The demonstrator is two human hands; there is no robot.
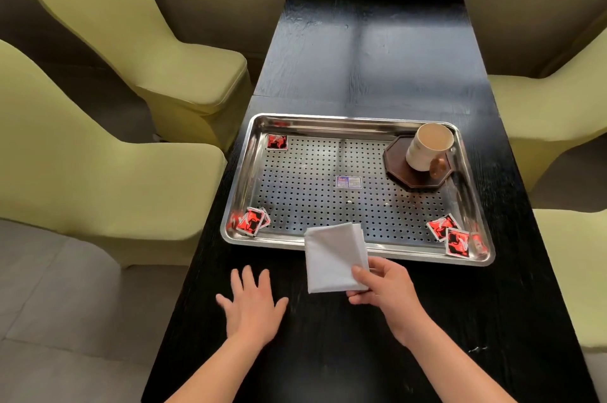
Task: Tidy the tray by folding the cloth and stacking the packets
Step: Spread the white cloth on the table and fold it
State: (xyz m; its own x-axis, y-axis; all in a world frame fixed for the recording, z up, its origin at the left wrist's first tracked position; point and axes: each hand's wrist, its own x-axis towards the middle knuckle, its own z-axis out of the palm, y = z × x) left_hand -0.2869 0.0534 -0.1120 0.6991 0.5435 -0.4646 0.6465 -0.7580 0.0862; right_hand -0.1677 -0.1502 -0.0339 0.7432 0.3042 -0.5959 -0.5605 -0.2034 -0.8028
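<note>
Head view: right hand (382,284) pinches folded cloth (333,256).

Left grip (253,307): bare hand, bare wrist
Right grip (382,287): bare hand, bare wrist
Forearms (446,366): bare to the lower edge

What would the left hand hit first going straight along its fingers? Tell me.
Likely the near rim of the perforated steel tray, just before the red-and-black packets in its near-left corner; depth unclear.

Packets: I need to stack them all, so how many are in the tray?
5 packets: one in the far left corner of the tray, two overlapping near left, two near right. Another may hide under the overlap.
</note>
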